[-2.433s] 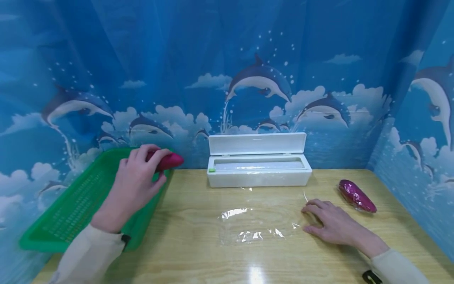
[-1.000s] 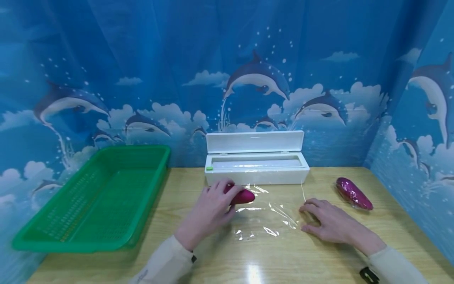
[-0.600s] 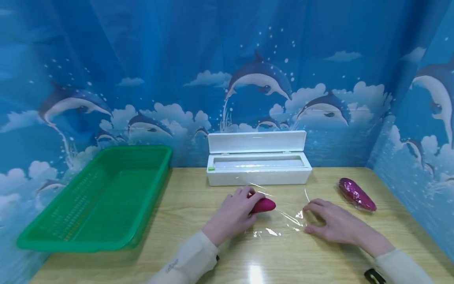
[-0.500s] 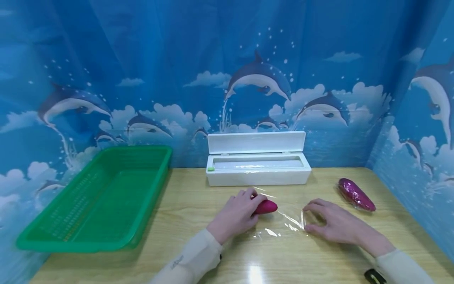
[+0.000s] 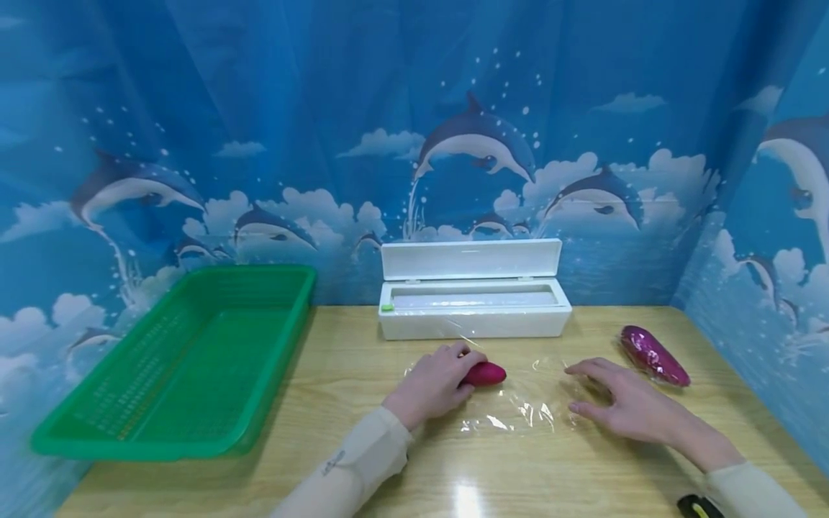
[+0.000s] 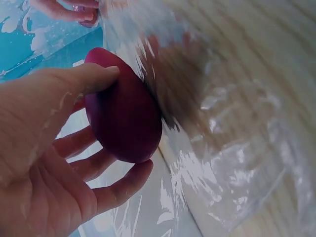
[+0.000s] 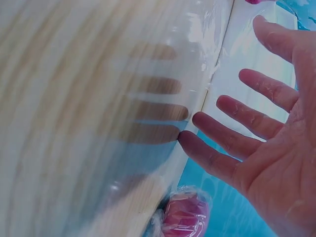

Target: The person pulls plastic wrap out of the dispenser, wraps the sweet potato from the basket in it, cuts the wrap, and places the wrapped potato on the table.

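Gripping a smooth magenta tapered object [image 5: 487, 374] over clear plastic film [image 5: 526, 410], left hand [image 5: 435, 385] curls; right of it, empty right hand [image 5: 637, 404] spreads

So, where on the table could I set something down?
Bare table shows between the green basket and the left hand, and at the front between the two sleeves. The middle is crowded: clear film, the held purple object and the right hand.
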Demonstrator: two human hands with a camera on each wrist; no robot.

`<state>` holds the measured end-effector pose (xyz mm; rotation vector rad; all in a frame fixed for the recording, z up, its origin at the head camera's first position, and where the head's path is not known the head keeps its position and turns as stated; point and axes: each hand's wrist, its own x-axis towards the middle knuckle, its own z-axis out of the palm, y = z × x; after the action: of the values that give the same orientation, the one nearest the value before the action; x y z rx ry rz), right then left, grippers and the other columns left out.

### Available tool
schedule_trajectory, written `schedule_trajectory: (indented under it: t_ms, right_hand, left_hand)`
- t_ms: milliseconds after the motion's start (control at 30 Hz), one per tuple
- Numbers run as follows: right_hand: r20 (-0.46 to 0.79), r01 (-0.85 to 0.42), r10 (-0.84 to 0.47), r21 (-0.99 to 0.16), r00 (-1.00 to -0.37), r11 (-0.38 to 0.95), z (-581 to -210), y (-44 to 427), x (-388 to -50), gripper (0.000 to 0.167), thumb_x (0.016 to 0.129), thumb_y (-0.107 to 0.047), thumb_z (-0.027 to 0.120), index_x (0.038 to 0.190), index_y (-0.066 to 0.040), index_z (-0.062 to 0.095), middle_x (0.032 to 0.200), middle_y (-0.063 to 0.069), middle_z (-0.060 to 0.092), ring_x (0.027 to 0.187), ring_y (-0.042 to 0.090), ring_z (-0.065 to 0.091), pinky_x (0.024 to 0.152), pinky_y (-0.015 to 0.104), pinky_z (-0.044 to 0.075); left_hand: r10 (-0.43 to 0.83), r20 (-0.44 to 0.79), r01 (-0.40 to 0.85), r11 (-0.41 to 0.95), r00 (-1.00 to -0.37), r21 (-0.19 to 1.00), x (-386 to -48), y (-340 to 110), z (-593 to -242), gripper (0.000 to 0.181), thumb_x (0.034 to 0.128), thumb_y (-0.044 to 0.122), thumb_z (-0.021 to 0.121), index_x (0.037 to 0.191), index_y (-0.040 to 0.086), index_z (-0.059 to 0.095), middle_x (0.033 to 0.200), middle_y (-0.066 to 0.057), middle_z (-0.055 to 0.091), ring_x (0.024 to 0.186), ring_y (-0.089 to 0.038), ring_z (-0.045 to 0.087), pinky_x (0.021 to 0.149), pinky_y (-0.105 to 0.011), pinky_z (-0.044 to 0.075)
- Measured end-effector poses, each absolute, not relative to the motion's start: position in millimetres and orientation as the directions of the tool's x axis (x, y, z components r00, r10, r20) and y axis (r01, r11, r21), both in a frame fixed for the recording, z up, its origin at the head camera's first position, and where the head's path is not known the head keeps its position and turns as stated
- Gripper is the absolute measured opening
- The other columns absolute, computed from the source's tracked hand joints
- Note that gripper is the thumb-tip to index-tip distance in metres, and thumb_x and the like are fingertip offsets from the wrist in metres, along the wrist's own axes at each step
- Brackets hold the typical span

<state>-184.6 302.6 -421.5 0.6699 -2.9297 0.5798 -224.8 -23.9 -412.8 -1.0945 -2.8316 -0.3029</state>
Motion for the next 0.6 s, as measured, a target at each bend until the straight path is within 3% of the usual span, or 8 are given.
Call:
schedule_trajectory:
  t_ms: [233, 433, 500, 600]
  right_hand:
    - [0.204, -0.479, -0.437, -0.275, -0.876, 0.833, -422.1, 305.4, -180.2, 0.042, 0.087, -0.047, 0.078, 0.117, -0.019, 0.072, 0.115, -0.003, 0.072, 0.104, 0.024, 0.07, 0.088, 0.048, 0.058]
    - [0.2, -0.531, -0.493, -0.266, -0.847, 0.804, -421.3, 302.5, -176.5, 0.035, 0.083, -0.047, 0.081, 0.108, -0.025, 0.072, 0.109, -0.012, 0.07, 0.099, 0.016, 0.069, 0.086, 0.041, 0.059]
    - [0.192, -0.547, -0.513, -0.279, -0.837, 0.789, -421.1, 302.0, -176.0, 0.034, 0.082, -0.046, 0.082, 0.107, -0.025, 0.072, 0.108, -0.013, 0.07, 0.098, 0.016, 0.069, 0.085, 0.04, 0.059]
    - [0.173, -0.559, -0.532, -0.298, -0.829, 0.774, -421.0, 302.7, -175.2, 0.033, 0.08, -0.044, 0.084, 0.105, -0.027, 0.071, 0.106, -0.013, 0.068, 0.095, 0.013, 0.068, 0.082, 0.036, 0.059]
  left_hand:
    - [0.662, 0.128, 0.674, 0.725, -0.738, 0.138, -227.4, -27.4, -411.3, 0.046, 0.0947, 0.022, 0.073, 0.138, 0.023, 0.061, 0.134, -0.005, 0.065, 0.11, -0.022, 0.067, 0.089, -0.037, 0.059]
    - [0.636, 0.122, 0.647, 0.739, -0.762, 0.19, -224.4, -35.8, -405.9, 0.053, 0.0958, 0.032, 0.072, 0.146, 0.028, 0.055, 0.15, -0.004, 0.055, 0.131, -0.023, 0.058, 0.104, -0.045, 0.053]
    - [0.633, 0.146, 0.65, 0.734, -0.76, 0.197, -220.5, -44.1, -400.1, 0.05, 0.0948, 0.033, 0.073, 0.142, 0.027, 0.058, 0.144, -0.005, 0.058, 0.126, -0.021, 0.061, 0.102, -0.043, 0.054]
    - [0.628, 0.136, 0.64, 0.728, -0.767, 0.246, -209.8, -62.8, -391.1, 0.043, 0.0921, 0.032, 0.076, 0.132, 0.024, 0.065, 0.127, -0.002, 0.063, 0.104, -0.013, 0.064, 0.09, -0.031, 0.056]
